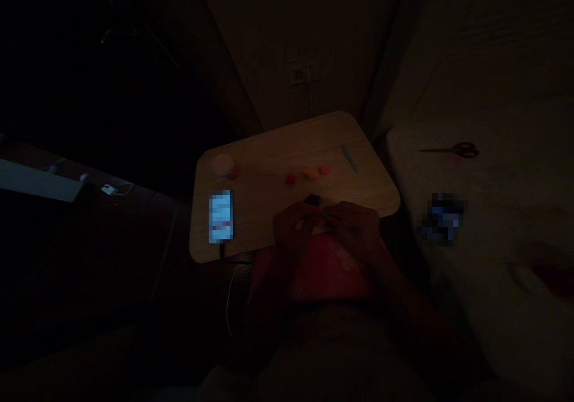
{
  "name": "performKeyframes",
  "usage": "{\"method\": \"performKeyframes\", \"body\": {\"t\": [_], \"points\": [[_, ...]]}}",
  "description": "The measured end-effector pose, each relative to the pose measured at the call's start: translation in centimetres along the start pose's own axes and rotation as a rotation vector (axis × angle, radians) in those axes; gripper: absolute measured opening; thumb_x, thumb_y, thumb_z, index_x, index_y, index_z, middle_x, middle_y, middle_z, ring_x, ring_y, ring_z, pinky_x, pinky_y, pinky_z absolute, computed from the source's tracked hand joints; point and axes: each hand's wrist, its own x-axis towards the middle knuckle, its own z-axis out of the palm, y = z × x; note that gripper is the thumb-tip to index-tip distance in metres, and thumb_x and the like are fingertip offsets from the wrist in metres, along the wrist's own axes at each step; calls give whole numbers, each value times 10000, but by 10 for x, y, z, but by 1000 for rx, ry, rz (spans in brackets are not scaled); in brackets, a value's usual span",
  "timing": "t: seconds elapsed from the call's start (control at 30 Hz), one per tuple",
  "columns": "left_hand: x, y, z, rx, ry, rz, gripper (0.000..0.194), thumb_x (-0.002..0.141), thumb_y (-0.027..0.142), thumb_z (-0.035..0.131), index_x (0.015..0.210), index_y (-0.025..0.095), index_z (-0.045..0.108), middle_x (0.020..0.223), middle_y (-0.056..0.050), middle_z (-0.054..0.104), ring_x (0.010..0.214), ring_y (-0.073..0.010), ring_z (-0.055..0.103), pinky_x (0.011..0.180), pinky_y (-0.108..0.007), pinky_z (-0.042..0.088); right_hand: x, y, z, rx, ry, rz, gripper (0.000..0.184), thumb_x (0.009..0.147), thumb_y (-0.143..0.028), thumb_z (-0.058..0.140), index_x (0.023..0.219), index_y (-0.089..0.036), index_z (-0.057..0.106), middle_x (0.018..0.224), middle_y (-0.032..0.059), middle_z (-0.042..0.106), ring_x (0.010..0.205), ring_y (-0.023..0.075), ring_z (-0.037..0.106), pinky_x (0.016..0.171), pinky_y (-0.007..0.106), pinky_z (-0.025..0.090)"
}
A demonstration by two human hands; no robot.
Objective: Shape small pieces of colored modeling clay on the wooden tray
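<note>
Dim light hides much detail. My left hand (292, 224) and my right hand (356, 227) meet over the front edge of a small wooden table (264, 151). Between their fingertips is a small, thin greenish piece (323, 214), its kind too dark to make out. Just beyond the fingers lies a dark lump (312, 199). Farther back sit a red lump (290, 179), an orange-yellow lump (310, 173) and a pink round piece (324, 169), which look like modelling clay. A flat teal strip (350, 158) rests to their right.
At the table's left stand a pale-lidded tub (223, 165) and a lit phone (221, 216) with a cable. Scissors (465, 149) and a blurred dark item (443, 218) lie on the pale surface at right. A wall socket (303, 72) is behind the table.
</note>
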Motion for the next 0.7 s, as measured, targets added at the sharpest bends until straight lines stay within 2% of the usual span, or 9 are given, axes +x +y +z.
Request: {"method": "performKeyframes", "body": {"t": [0.13, 0.27, 0.33, 0.57, 0.7], "points": [[2, -4, 1, -35, 8, 7, 129, 887, 328, 798, 934, 208, 804, 884, -44, 783, 826, -179, 730, 781, -297, 583, 3, 1, 1, 75, 16, 41, 168, 946, -272, 685, 1029, -232, 825, 965, 80, 837, 813, 213, 785, 706, 324, 627], [0, -8, -2, -9, -33, 12, 204, 908, 320, 786, 1091, 231, 797, 1005, -58, 793, 914, -186, 742, 823, -302, 593, 5, 3, -1, 201, -43, 154, 172, 907, -325, 758, 1043, -248, 831, 1003, 70, 840, 775, 191, 776, 633, 279, 617], [-1, -9, -4, 29, -48, 48, 215, 910, 316, 788, 1106, 229, 798, 1017, -62, 800, 914, -188, 747, 829, -311, 600, 4, 4, -1, 235, -35, 215, 167, 885, -334, 786, 1020, -249, 837, 1013, 73, 842, 787, 197, 781, 631, 276, 622], [-1, -6, -6, 168, -60, 160, 129, 951, 281, 738, 1038, 235, 821, 972, -51, 824, 881, -185, 773, 821, -308, 624, 2, 4, 3, 338, -22, 363, 149, 813, -301, 831, 947, -236, 846, 895, 61, 838, 683, 190, 759, 589, 273, 607], [-3, -4, -8, 226, -36, 194, 108, 950, 283, 743, 996, 232, 826, 958, -48, 832, 864, -180, 782, 812, -295, 631, 3, 1, 4, 390, -20, 399, 100, 826, -290, 801, 890, -227, 846, 792, 45, 807, 610, 170, 716, 544, 261, 571]]}}
